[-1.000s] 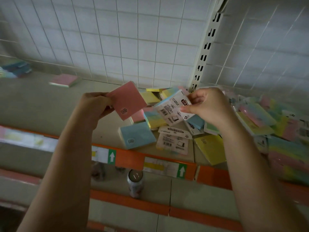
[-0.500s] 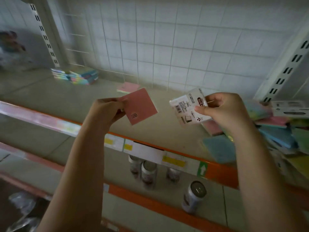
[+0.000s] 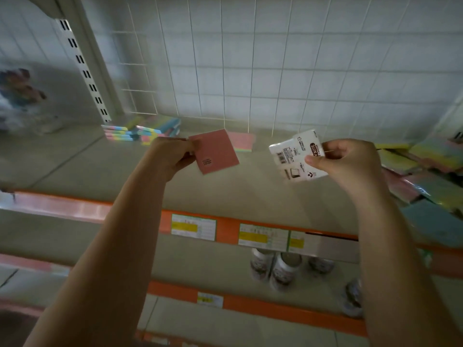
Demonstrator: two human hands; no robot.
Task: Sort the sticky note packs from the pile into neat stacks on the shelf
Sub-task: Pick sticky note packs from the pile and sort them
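My left hand (image 3: 172, 156) pinches a pink sticky note pack (image 3: 216, 151) by its left edge, held tilted above the shelf (image 3: 250, 191). My right hand (image 3: 343, 161) grips a pack with a white printed label (image 3: 295, 156), thumb across its face. Behind the pink pack a lone pink pack (image 3: 241, 144) lies flat on the shelf. Stacks of multicoloured packs (image 3: 140, 131) stand at the back left by the upright. The loose pile of packs (image 3: 426, 171) spreads along the right edge.
A white wire grid (image 3: 250, 71) backs the shelf. An orange rail with price labels (image 3: 225, 229) runs along the shelf front. Several cans (image 3: 280, 269) stand on the lower shelf. A slotted upright (image 3: 85, 71) rises at the left.
The view has swung left, away from the pile toward the stacks. Both hands have carried their packs leftward over the bare shelf, grips unchanged.
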